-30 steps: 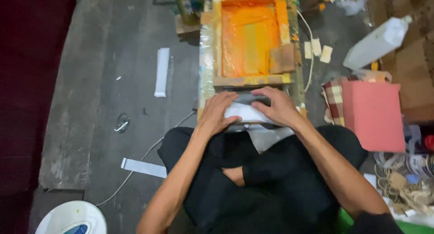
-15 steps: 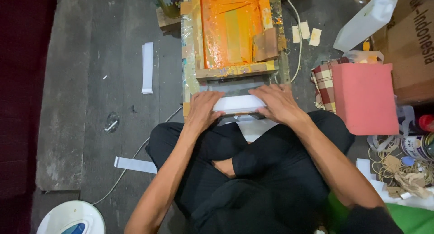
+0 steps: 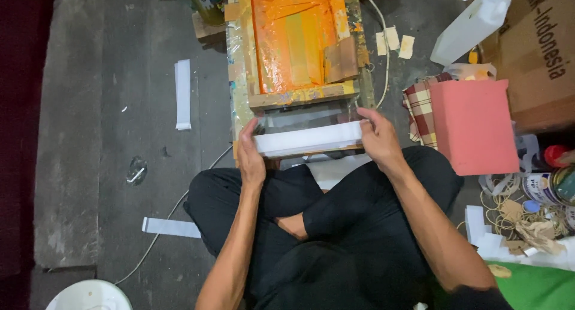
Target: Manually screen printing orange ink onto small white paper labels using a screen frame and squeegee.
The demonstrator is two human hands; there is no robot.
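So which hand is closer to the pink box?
Right. The right hand grips the white strip's end, just left of the pink box. The left hand holds the strip's far end, further away.

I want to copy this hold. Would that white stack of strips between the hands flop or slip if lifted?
The white stack looks fairly stiff: it spans straight between the left hand and right hand without sagging. It is probably light, since fingertips alone grip its ends. Being thin layers, it may fan apart or slide if the squeeze loosens.

Printing frame (image 3: 299, 46) lies ahead of white strip (image 3: 308, 139), box (image 3: 473, 124) right.
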